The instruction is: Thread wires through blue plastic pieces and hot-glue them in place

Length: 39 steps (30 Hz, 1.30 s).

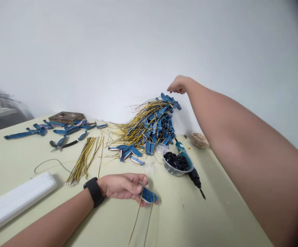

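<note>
My left hand (124, 185), with a black watch on its wrist, is closed on a small blue piece with thin yellow wires (148, 196) trailing toward me over the table. My right hand (178, 84) reaches far out to the top of a tall heap of blue pieces with yellow wires (154, 123) leaning by the wall. Its fingers are curled downward just above the topmost blue piece, and whether anything is pinched in them is hidden.
A clear bowl of small black parts (176, 164) and a teal rotary tool (187, 163) lie beside the heap. A small woven dish (199, 140) sits by the wall. Loose yellow wires (84, 159), pliers (61, 144), scattered blue pieces (46, 128), a white bar (17, 202).
</note>
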{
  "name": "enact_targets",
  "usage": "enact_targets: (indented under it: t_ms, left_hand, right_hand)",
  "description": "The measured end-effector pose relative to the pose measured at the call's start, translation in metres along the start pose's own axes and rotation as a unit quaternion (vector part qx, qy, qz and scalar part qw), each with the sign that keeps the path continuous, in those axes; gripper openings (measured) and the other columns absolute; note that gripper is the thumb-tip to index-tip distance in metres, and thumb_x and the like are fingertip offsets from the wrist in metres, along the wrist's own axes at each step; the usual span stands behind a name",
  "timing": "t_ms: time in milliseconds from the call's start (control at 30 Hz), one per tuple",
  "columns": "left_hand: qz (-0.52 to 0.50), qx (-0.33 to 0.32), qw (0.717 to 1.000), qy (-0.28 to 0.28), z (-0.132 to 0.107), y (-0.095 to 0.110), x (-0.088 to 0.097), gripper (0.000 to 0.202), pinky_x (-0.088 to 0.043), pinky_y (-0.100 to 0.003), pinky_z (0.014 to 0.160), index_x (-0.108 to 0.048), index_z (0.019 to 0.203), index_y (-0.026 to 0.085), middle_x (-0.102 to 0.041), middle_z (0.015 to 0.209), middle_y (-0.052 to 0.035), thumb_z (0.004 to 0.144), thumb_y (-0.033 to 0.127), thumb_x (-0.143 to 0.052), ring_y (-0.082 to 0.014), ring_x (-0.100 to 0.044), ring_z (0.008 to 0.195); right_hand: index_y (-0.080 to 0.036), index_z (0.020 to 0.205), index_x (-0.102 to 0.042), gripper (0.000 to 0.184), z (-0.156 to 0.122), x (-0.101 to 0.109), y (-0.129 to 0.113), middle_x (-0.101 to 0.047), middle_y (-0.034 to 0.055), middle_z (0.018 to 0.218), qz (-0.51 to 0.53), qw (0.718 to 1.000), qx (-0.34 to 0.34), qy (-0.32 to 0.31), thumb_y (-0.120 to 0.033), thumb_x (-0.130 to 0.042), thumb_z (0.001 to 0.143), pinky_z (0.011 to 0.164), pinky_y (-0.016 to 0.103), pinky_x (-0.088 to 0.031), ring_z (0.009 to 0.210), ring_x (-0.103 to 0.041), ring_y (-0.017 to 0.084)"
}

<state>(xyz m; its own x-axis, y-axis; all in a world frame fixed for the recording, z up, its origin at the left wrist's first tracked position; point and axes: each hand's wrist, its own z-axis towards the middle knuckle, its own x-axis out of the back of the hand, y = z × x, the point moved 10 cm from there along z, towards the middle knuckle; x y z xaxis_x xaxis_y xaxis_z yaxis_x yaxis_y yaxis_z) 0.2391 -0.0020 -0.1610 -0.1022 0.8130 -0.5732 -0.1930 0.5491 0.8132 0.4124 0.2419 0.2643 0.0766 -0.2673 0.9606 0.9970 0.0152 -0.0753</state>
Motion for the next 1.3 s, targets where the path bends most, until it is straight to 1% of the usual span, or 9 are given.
enact_targets:
  t_ms: [133,300,400,533,667,933,1067,1167,1300]
  left_hand:
    - [0.009,-0.009,1.000,-0.006,0.002,0.002,0.002,0.051,-0.069,-0.047,0.115,-0.077,0.127,0.029,-0.095,0.138,-0.0166,0.101,0.055,-0.112,-0.0368,-0.094,0.140]
    - [0.034,0.005,0.999,0.002,-0.002,0.018,-0.008,0.043,-0.068,-0.040,0.113,-0.084,0.128,0.028,-0.093,0.140,-0.0149,0.105,0.052,-0.111,-0.0322,-0.091,0.148]
    - [0.045,0.010,0.999,0.000,-0.003,0.030,-0.014,0.045,-0.066,-0.041,0.119,-0.082,0.130,0.022,-0.093,0.138,-0.0149,0.108,0.049,-0.110,-0.0315,-0.090,0.143]
    - [0.062,0.021,0.998,0.018,-0.004,0.037,-0.013,0.046,-0.064,-0.042,0.121,-0.081,0.131,0.019,-0.092,0.146,-0.0191,0.109,0.048,-0.110,-0.0310,-0.090,0.140]
    - [0.088,0.011,0.995,0.038,-0.007,0.043,-0.012,0.048,-0.065,-0.046,0.122,-0.084,0.133,0.018,-0.092,0.142,-0.0182,0.108,0.048,-0.111,-0.0333,-0.091,0.135]
    - [0.161,0.007,0.984,0.069,-0.007,0.048,-0.010,0.065,-0.066,-0.054,0.126,-0.090,0.137,0.017,-0.092,0.142,-0.0195,0.097,0.062,-0.116,-0.0356,-0.089,0.132]
    - [0.180,0.009,0.981,0.064,-0.008,0.050,-0.020,0.070,-0.068,-0.047,0.120,-0.093,0.138,0.014,-0.094,0.140,-0.0207,0.097,0.067,-0.115,-0.0305,-0.090,0.120]
    - [0.161,0.000,0.985,0.068,-0.009,0.053,-0.028,0.075,-0.068,-0.049,0.123,-0.092,0.144,0.016,-0.096,0.142,-0.0171,0.098,0.071,-0.113,-0.0337,-0.091,0.125]
    - [0.159,0.001,0.980,0.120,-0.007,0.056,-0.024,0.092,-0.069,-0.056,0.121,-0.087,0.139,0.008,-0.094,0.144,-0.0284,0.113,0.095,-0.081,-0.0422,-0.092,0.129]
  right_hand:
    - [0.003,0.104,-0.082,0.023,-0.021,-0.013,0.032,-0.066,0.0081,0.087,0.012,0.993,-0.102,0.056,-0.014,-0.079,0.119,0.085,0.036,-0.052,0.092,-0.069,0.020]
    - [-0.002,0.122,-0.088,0.022,-0.116,-0.014,0.034,-0.066,0.0056,0.086,0.036,0.991,-0.096,0.084,-0.022,-0.078,0.118,0.079,0.032,-0.048,0.083,-0.059,0.015]
    - [-0.009,0.122,-0.093,0.020,-0.187,-0.031,0.018,-0.071,0.0074,0.093,0.072,0.994,-0.060,0.055,-0.026,-0.082,0.117,0.078,0.032,-0.047,0.082,-0.057,0.015]
    - [-0.019,0.105,-0.096,0.013,-0.272,-0.088,-0.015,-0.076,0.0071,0.091,0.143,0.986,0.037,-0.080,-0.029,-0.091,0.111,0.080,0.036,-0.051,0.083,-0.062,0.020]
    - [-0.022,0.101,-0.098,0.011,-0.330,-0.141,-0.038,-0.066,0.0001,0.076,0.192,0.956,0.127,-0.179,-0.031,-0.093,0.106,0.079,0.037,-0.045,0.074,-0.058,0.018]
    - [-0.020,0.116,-0.101,0.020,-0.351,-0.182,-0.056,-0.061,-0.0048,0.069,0.241,0.934,0.176,-0.195,-0.028,-0.088,0.104,0.079,0.036,-0.036,0.069,-0.049,0.015]
    - [-0.020,0.109,-0.100,0.016,-0.349,-0.179,-0.065,-0.062,-0.0045,0.072,0.217,0.943,0.187,-0.167,-0.019,-0.086,0.102,0.083,0.037,-0.038,0.072,-0.052,0.015]
    - [-0.019,0.103,-0.097,0.012,-0.350,-0.171,-0.067,-0.066,-0.0030,0.076,0.212,0.946,0.185,-0.163,-0.019,-0.084,0.101,0.083,0.037,-0.040,0.075,-0.055,0.016]
    - [-0.020,0.096,-0.092,0.011,-0.351,-0.146,-0.063,-0.062,-0.0017,0.074,0.209,0.951,0.175,-0.149,-0.020,-0.082,0.100,0.079,0.037,-0.041,0.074,-0.053,0.016]
